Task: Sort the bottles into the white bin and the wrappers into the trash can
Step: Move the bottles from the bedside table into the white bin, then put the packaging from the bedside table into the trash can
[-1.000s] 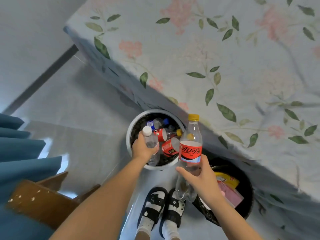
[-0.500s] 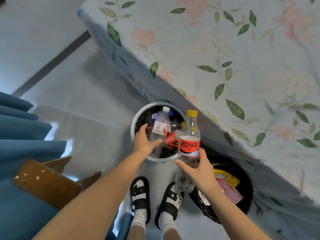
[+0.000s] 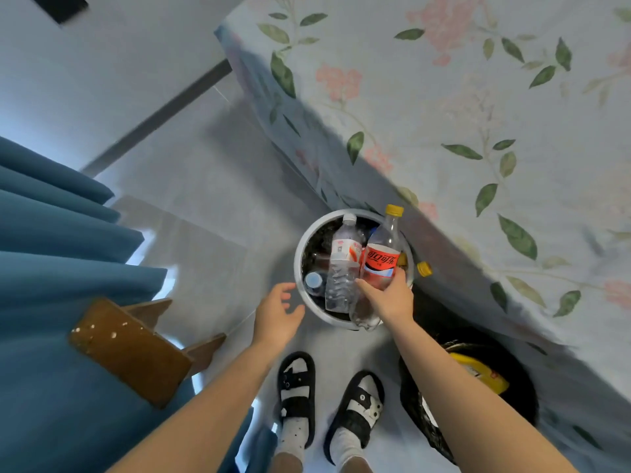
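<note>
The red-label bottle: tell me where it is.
In the head view, right of centre: the red-label bottle is held by the right hand over the white bin, beside a clear bottle.

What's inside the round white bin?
Bottles fill the white bin: a clear water bottle lying on top, a blue-capped bottle beside it. The right hand holds a red-labelled cola bottle over them. Anything underneath is hidden.

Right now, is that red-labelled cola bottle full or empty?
Empty: the cola bottle in the right hand shows clear plastic throughout, over the white bin.
</note>
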The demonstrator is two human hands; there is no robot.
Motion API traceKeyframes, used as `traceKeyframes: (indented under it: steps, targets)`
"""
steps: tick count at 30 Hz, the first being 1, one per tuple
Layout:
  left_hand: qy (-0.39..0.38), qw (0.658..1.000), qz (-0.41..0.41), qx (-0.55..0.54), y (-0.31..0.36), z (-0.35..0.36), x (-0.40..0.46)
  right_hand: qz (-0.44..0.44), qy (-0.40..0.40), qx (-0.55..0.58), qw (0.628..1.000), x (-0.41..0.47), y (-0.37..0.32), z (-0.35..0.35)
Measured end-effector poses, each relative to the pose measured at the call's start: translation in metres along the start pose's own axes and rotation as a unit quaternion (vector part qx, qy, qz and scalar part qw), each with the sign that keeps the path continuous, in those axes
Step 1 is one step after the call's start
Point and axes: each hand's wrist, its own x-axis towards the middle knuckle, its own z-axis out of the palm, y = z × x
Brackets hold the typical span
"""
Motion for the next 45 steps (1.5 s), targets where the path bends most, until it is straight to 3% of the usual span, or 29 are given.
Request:
traceKeyframes:
  steps: [9, 22, 27, 32, 37, 45]
  targets:
    - [-0.010, 1.000, 0.013, 0.014, -0.023, -0.012, 0.018, 0.012, -0.005, -0.163, 0.987, 0.029, 0.009, 0.023]
    - [-0.025, 0.999, 0.019, 0.018, -0.020, -0.021, 0.025, 0.048, 0.004, -0.215, 0.975, 0.034, 0.002, 0.014]
    - [-0.054, 0.991, 0.080, 0.095, 0.004, -0.015, 0.008, 0.042, 0.006, -0.160, 0.986, 0.008, 0.002, -0.010]
    - [-0.119, 0.962, 0.171, 0.177, 0.059, 0.022, -0.025, -0.011, -0.004, -0.220, 0.976, -0.030, 0.018, -0.065]
    - [-0.185, 0.883, 0.312, 0.297, 0.133, 0.094, -0.076, -0.037, 0.034, -0.314, 0.948, -0.081, 0.054, -0.156]
    - [-0.261, 0.658, 0.545, 0.450, 0.237, 0.214, -0.217, 0.069, 0.196, -0.274, 0.939, -0.188, 0.160, -0.316]
